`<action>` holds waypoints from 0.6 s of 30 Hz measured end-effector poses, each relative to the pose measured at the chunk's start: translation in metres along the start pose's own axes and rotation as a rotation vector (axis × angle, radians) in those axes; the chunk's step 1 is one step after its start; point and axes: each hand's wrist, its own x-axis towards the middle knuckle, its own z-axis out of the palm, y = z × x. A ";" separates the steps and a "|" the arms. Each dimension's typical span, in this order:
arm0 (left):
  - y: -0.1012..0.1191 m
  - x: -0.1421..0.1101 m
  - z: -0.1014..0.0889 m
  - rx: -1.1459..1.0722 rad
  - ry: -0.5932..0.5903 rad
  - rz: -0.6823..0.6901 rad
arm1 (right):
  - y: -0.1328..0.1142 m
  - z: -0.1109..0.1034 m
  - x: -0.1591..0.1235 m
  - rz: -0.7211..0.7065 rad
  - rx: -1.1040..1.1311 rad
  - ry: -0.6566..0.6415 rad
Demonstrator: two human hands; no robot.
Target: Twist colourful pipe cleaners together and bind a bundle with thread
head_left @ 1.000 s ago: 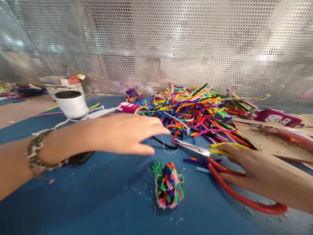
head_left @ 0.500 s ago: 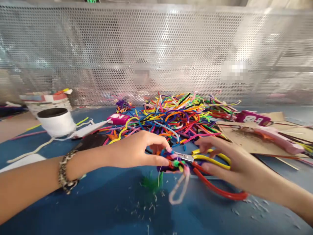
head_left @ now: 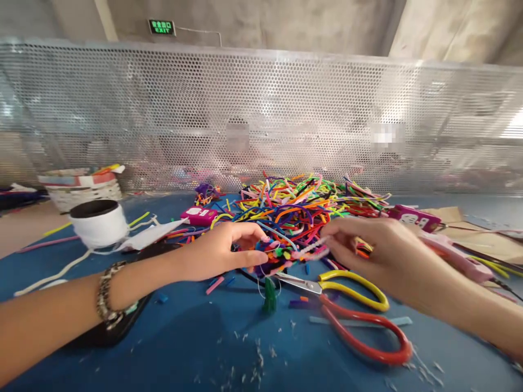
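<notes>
My left hand (head_left: 224,247) is closed on a small bundle of twisted multicoloured pipe cleaners (head_left: 281,255), gripped between thumb and fingers. A green tassel (head_left: 269,296) hangs under the bundle. At its right end, a pale pink-and-white loop (head_left: 312,250) is pulled out sideways, pinched by my right hand (head_left: 379,250). Below the two hands lies a pair of scissors (head_left: 311,285) with one yellow and one red handle. Its blades point left, their tips close under the bundle, and neither hand is on it.
A heap of pipe cleaners (head_left: 294,198) lies behind my hands. On the left are a white-wrapped roll (head_left: 100,228), a basket (head_left: 81,190) and a dark flat object (head_left: 102,332). A pink glue gun (head_left: 457,256) lies right. A perforated metal screen (head_left: 261,109) stands behind.
My right hand has left the scissors' handles and moved up to pinch the pale loop, which hung down before. The scissors now lie lower in view. The camera has tilted up.
</notes>
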 end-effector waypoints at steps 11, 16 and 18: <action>-0.007 -0.020 -0.003 0.182 -0.082 -0.110 | -0.020 -0.024 0.047 0.028 0.409 0.014; 0.000 -0.049 0.008 0.551 -0.339 0.074 | -0.025 -0.041 0.068 0.015 0.397 0.091; 0.006 -0.058 0.013 0.640 -0.414 0.163 | -0.022 -0.041 0.083 0.000 0.366 0.028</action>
